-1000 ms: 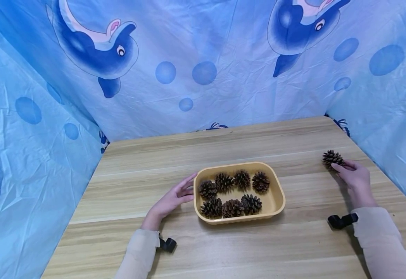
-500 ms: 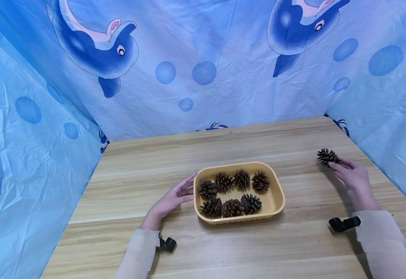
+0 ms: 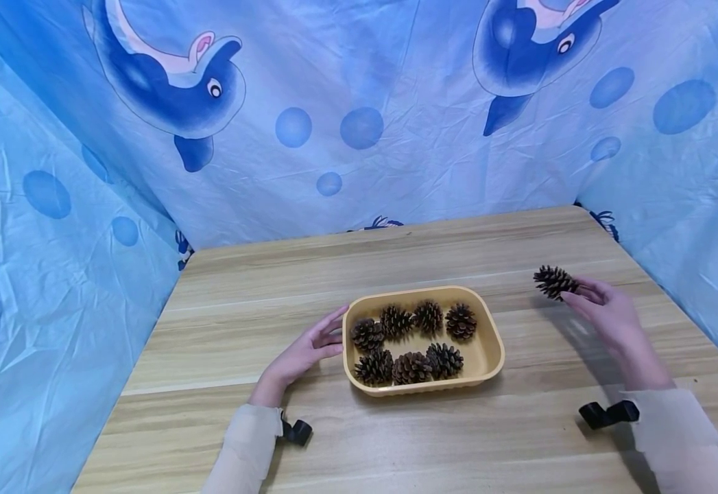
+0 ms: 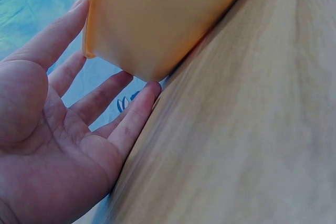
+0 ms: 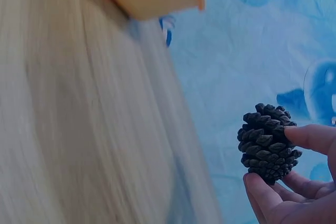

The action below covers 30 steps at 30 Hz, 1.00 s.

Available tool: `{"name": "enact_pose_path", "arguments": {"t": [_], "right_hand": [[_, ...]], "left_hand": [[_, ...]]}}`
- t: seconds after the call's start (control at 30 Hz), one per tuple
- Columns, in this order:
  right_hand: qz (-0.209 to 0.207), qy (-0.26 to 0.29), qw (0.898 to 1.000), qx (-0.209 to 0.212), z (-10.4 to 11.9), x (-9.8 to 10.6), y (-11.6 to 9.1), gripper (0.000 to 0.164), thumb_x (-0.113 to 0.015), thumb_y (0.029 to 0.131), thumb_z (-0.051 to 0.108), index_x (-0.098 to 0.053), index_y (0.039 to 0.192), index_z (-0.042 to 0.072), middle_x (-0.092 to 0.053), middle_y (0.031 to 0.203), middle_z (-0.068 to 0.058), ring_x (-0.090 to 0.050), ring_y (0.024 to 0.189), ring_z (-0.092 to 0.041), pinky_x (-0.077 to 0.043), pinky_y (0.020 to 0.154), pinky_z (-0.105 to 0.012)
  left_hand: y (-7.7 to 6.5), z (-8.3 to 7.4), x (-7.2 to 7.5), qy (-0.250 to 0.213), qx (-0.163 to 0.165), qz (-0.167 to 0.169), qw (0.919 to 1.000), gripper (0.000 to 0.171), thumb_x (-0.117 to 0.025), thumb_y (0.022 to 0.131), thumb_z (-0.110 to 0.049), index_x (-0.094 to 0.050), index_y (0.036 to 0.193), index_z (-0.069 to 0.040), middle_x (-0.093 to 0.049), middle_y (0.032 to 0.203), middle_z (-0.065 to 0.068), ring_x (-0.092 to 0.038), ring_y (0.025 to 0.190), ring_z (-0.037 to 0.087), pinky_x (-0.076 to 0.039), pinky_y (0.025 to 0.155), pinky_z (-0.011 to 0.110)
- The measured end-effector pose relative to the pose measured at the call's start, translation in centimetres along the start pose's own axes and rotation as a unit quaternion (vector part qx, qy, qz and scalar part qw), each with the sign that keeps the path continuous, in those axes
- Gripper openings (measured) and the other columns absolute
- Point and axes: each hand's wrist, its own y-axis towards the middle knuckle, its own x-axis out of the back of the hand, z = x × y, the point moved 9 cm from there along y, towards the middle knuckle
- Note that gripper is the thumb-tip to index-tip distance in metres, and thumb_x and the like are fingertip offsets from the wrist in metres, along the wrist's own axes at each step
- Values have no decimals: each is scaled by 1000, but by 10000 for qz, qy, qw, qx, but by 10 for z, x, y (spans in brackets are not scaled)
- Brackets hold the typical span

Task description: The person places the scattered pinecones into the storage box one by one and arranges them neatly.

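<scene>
My right hand (image 3: 608, 315) pinches a brown pine cone (image 3: 554, 283) between thumb and fingers, to the right of a yellow plastic tub (image 3: 493, 343). The right wrist view shows that pine cone (image 5: 268, 144) held by the fingertips, above the wooden table. On the tub's left side, my left hand (image 3: 303, 353) touches the wall with relaxed, spread fingers. The left wrist view has these fingertips (image 4: 149, 90) against the outside of the tub (image 4: 157, 19), low by the table. Inside the tub lie several pine cones (image 3: 412, 368), in a back row and a front row.
The light wooden table (image 3: 260, 274) extends around the tub. Behind and on both sides hangs a blue curtain (image 3: 420, 158) printed with dolphins and bubbles. Black camera mounts (image 3: 608, 414) sit on both wrists.
My right hand has carried the pine cone leftward and lifted it, closer to the tub. The left hand and the tub have stayed in place.
</scene>
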Motion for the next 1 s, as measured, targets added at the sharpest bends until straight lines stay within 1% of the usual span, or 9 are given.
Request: {"name": "enact_pose_path", "arguments": {"t": [0.13,0.37,0.53,0.6,0.7,0.8,0.87,0.97,1.0], "right_hand": [[208,75,9998,-26,5,-14,-6,33,-65,92,10,-55,120,25,-60,99,26,-61,87,10,-52,78,-5],[417,-298,9986,123,15,-35,-14,42,-65,92,13,-52,131,23,-57,105,27,-58,94,13,-52,81,-5],[614,150,9979,169,19,-48,-18,37,-63,93,7,-53,126,22,-56,109,21,-58,97,11,-52,83,-6],[709,294,9969,154,19,-53,-20,37,-62,93,6,-53,125,22,-54,116,11,-59,98,10,-52,85,-7],[805,255,9964,70,18,-59,-23,37,-61,94,7,-51,126,22,-43,134,-16,-58,100,11,-51,87,-7],[885,187,9959,32,18,-65,-25,37,-61,94,7,-50,125,22,-28,142,-26,-56,102,10,-51,88,-8],[984,229,9949,28,18,-70,-26,36,-61,93,6,-49,124,22,-35,137,-20,-56,103,9,-51,89,-9],[1107,331,9933,13,18,-76,-28,35,-60,93,3,-47,121,19,-43,126,-4,-59,102,6,-52,90,-11],[1127,290,9932,-6,18,-78,-29,35,-60,93,4,-47,122,18,-43,126,-4,-59,102,6,-52,90,-11]], "left_hand": [[0,0,0,6,27,-19,10000,79,-62,93,-14,-17,156,-23,-25,158,20,-38,137,46,-38,112,52],[-1,0,0,41,83,-56,9999,79,-62,93,-15,-17,156,-24,-26,158,19,-38,137,45,-37,113,54],[-1,0,0,15,89,-55,9999,79,-63,93,-15,-17,156,-24,-25,159,18,-38,138,45,-36,113,55],[-1,0,0,25,87,-54,9999,79,-63,92,-15,-17,156,-24,-25,159,18,-38,138,44,-36,113,55],[-1,1,1,7,83,-48,10000,79,-63,92,-16,-17,156,-24,-25,159,18,-38,137,45,-36,113,55],[-1,1,1,-17,73,-34,10000,79,-63,92,-16,-17,156,-24,-25,159,18,-38,137,45,-37,113,54],[0,1,1,-14,78,-36,10000,80,-63,92,-16,-17,156,-24,-25,159,18,-38,137,45,-37,113,54],[0,1,1,-2,86,-40,10000,80,-64,92,-16,-17,156,-24,-25,159,18,-38,137,45,-37,113,54],[0,1,1,5,91,-44,9999,79,-63,92,-16,-17,156,-24,-25,159,18,-38,138,45,-37,113,54]]}}
